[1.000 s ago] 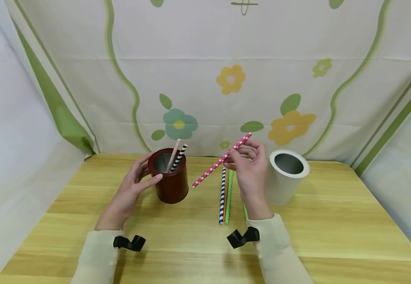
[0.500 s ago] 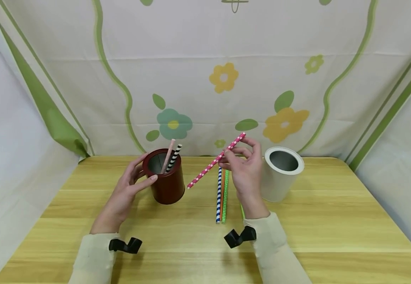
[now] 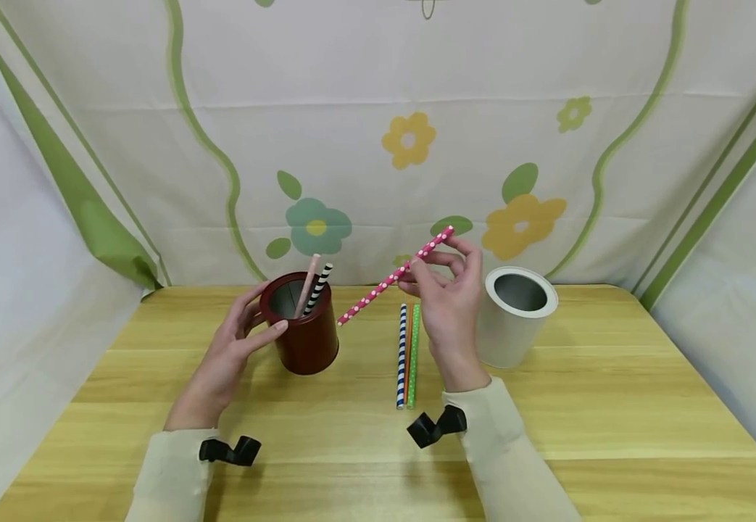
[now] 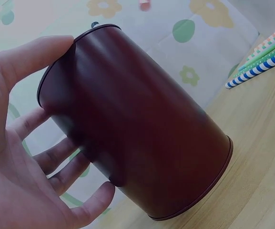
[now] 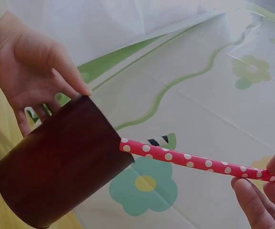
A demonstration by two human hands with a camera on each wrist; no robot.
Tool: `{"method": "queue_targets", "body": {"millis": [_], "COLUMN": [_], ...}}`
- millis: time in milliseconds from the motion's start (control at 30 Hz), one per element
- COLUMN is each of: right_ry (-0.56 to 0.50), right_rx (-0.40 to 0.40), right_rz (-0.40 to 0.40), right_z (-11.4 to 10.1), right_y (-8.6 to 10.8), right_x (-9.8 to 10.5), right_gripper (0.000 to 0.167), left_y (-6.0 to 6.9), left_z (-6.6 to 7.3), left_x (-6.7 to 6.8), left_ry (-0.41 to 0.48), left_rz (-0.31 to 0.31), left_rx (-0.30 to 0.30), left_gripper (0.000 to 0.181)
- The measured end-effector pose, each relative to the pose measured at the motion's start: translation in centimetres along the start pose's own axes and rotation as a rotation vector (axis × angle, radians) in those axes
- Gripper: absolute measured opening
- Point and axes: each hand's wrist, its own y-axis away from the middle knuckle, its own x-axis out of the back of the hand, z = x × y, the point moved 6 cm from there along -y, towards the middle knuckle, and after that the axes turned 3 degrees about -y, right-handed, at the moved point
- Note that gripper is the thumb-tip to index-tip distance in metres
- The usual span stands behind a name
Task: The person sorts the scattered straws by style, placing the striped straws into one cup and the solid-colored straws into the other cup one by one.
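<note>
Our left hand [image 3: 233, 346] grips the red can [image 3: 309, 348]; our right hand [image 3: 446, 308] pinches the dotted pink straw [image 3: 378, 291]. Likely we're filling the can: next, the straw should clear the rim [image 3: 327, 299].

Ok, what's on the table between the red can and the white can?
The head view shows a blue-striped straw, an orange straw and a green straw there, side by side.

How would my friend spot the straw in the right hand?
Over the wooden table, between the dark red can and the white can, the right hand pinches a slanting straw. It's the only bright pink one with white dots.
</note>
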Motion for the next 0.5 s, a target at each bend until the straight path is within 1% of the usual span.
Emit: {"method": "queue_targets", "body": {"millis": [167,233,333,500], "right_ry": [-0.043,-0.056,-0.061,-0.053], "right_rx": [0.05,0.059,0.058,0.058], "right_rz": [0.034,0.054,0.079,0.087], "right_z": [-0.7,-0.7,-0.5,0.4], "right_y": [-0.3,-0.4,-0.3,0.1], "right_x": [-1.1,-1.6,-2.4,-3.3], "right_gripper": [0.051,0.049,0.047,0.046], "left_y": [-0.3,-0.3,-0.3,-0.2], "left_z": [0.2,0.2,0.1,0.0], "left_x": [0.0,0.0,0.0,-0.1], "left_ry": [0.007,0.011,0.013,0.006], "left_rz": [0.002,0.001,0.001,0.001], "left_rx": [0.004,0.001,0.002,0.003], "left_gripper": [0.074,0.074,0.074,0.074]}}
